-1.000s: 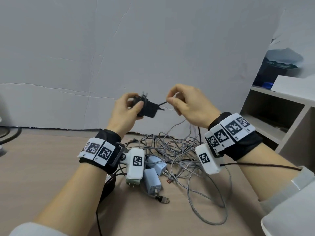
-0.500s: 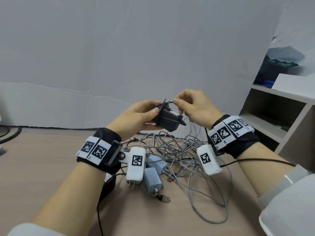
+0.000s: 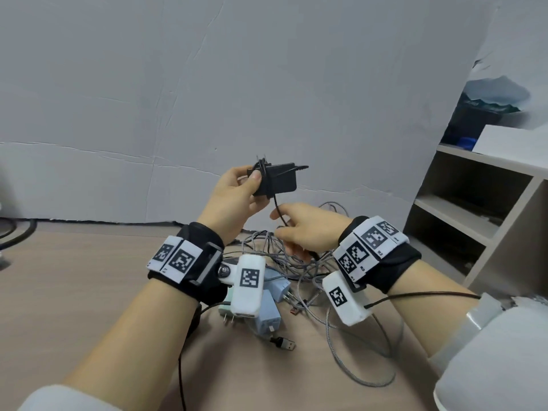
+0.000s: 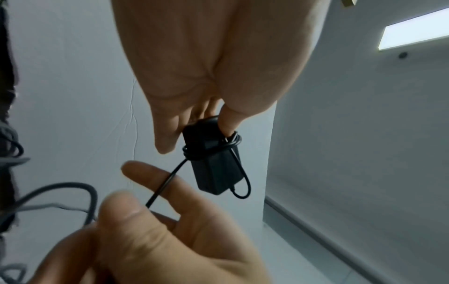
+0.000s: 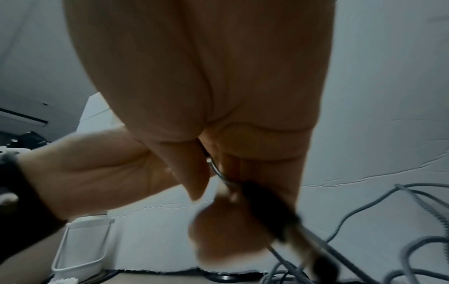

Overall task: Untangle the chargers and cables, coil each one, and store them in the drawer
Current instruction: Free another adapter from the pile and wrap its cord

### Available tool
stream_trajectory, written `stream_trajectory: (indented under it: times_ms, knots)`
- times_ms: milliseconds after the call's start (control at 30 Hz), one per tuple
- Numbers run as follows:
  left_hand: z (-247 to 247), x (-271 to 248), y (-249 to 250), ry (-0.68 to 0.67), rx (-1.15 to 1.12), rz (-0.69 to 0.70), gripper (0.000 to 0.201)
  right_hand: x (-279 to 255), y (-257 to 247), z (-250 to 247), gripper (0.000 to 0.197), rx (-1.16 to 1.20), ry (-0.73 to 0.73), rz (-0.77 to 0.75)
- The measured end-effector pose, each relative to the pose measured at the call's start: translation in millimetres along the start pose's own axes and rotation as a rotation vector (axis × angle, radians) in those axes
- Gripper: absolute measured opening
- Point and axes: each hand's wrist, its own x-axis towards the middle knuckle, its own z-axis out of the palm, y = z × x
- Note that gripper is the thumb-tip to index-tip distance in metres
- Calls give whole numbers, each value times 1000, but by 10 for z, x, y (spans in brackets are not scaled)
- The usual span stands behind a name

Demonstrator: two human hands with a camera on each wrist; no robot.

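Raised since before, one black charger (image 3: 277,180) gripped by left hand (image 3: 234,200), right hand (image 3: 308,226) pinching its one cord (image 3: 278,210)

black cable (image 5: 267,207): blurred in the right wrist view; its end plug cannot be made out.
right hand (image 3: 308,229): fingertips hidden behind the palm in the head view.
blue chargers (image 3: 268,317): partly covered by the wrist camera.
grey cables (image 3: 364,378): which strand joins which charger cannot be told.
shelf (image 3: 474,221): cut off by the picture's right edge.
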Motion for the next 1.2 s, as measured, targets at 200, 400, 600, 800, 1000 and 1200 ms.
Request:
stream_trajectory:
  times_ms: [200,400,600,800,1000,1200]
  knots:
    - [-36,15,-78,114,178,84,28,-85,-193,31,29,-67,-105,-1]
    - [-172,29,-33,-56,456,141,32,-100,-254,-206,18,-265,339,-180]
    - [-165,-9,16,-139,456,157,19,-14,-110,-225,25,-252,491,-145]
    - [-117,-29,16,-201,300,197,12,8,-87,-83,36,5,523,-104]
    - [-129,-14,48,-221,411,309,10,-36,-105,-86,26,84,659,-147]
    - [-157,-60,125,-250,629,348,9,-81,-102,-71,23,117,650,-140]
